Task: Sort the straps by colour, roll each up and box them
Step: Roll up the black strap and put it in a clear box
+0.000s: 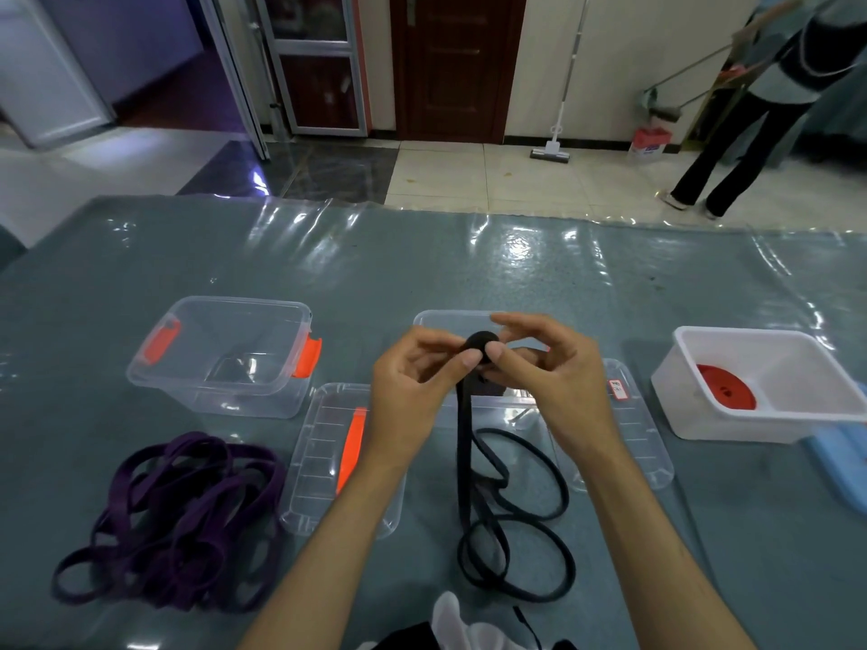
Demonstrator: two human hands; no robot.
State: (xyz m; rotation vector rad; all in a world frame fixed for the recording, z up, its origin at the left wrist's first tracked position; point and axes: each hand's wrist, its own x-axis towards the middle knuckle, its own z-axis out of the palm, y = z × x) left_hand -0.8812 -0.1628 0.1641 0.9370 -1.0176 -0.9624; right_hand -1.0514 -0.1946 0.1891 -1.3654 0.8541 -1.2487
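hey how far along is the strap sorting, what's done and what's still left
Done: a rolled red strap lies in the white box. In hand: the left hand and right hand pinch a small black roll, with most of the black strap loose on the table. Left: the purple straps lie unrolled, and the clear box looks empty.

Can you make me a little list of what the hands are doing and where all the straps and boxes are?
left hand: pinches the black roll
right hand: pinches the black roll
black strap: partly rolled, its tail loose on the table
purple straps: unrolled pile, left
red roll: inside the white box
clear box: open, left
lid: flat beside the purple straps
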